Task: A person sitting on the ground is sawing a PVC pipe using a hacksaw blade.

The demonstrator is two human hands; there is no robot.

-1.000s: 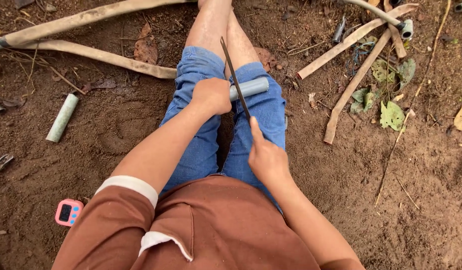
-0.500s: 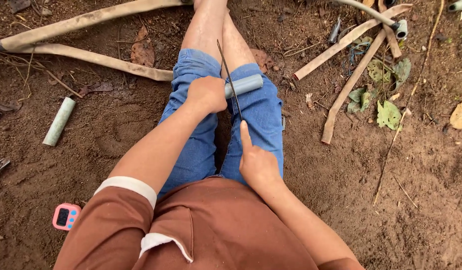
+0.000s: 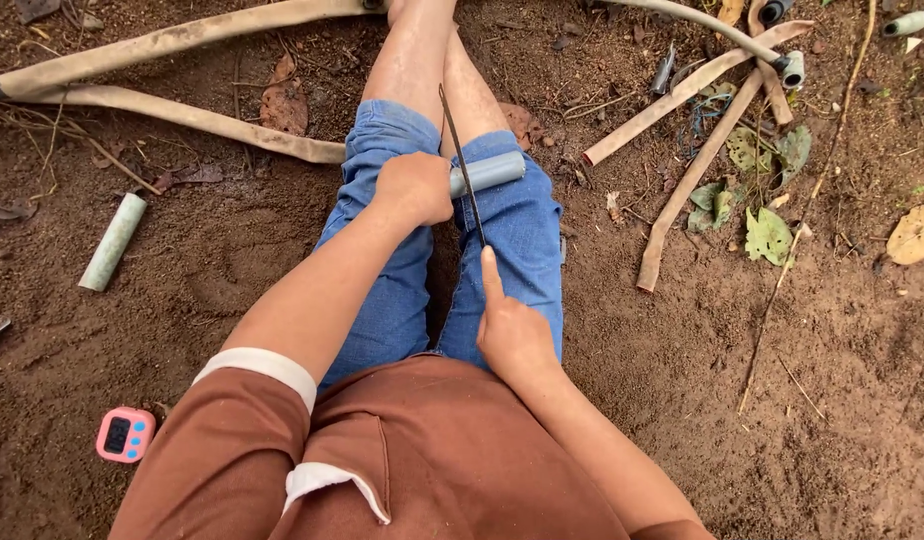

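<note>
The left hand [image 3: 414,187] is closed around a short grey pipe [image 3: 488,172] lying across the knees. The right hand [image 3: 512,330] grips a thin saw blade [image 3: 462,165], index finger stretched along it, crossing the pipe just beside the left fingers.

I see my left hand [image 3: 414,187] gripping a short grey pipe [image 3: 490,172] laid across my right thigh. My right hand [image 3: 510,330] holds a thin dark blade [image 3: 460,158], forefinger extended along it, blade crossing the pipe. Pink timer [image 3: 125,434] on the dirt ground [image 3: 232,270] at lower left.
</note>
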